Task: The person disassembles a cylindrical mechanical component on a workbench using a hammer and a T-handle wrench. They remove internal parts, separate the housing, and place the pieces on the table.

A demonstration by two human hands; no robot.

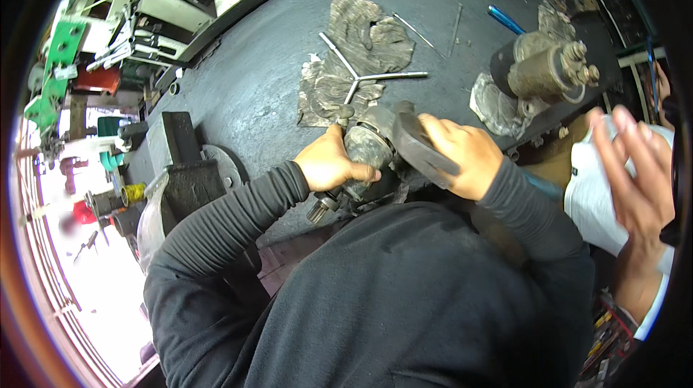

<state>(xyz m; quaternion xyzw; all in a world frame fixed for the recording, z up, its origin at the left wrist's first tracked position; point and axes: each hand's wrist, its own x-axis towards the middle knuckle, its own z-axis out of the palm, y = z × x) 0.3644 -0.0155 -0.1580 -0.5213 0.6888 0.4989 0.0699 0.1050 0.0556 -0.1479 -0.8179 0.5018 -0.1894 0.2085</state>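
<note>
We find the left hand (326,160) clamped on a grimy, rounded metal assembly (364,145) at the near edge of the worktop (253,74). We note the right hand (469,158) closed around a dark angular tool (424,151) just beside the assembly; we cannot tell whether the two touch. Beyond them, we record a three-armed wrench (356,79) lying on a worn cloth (393,54).

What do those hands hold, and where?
The left hand clasps a grimy metal part by its left side; the right hand grips a dark flat piece by its right side.
</note>
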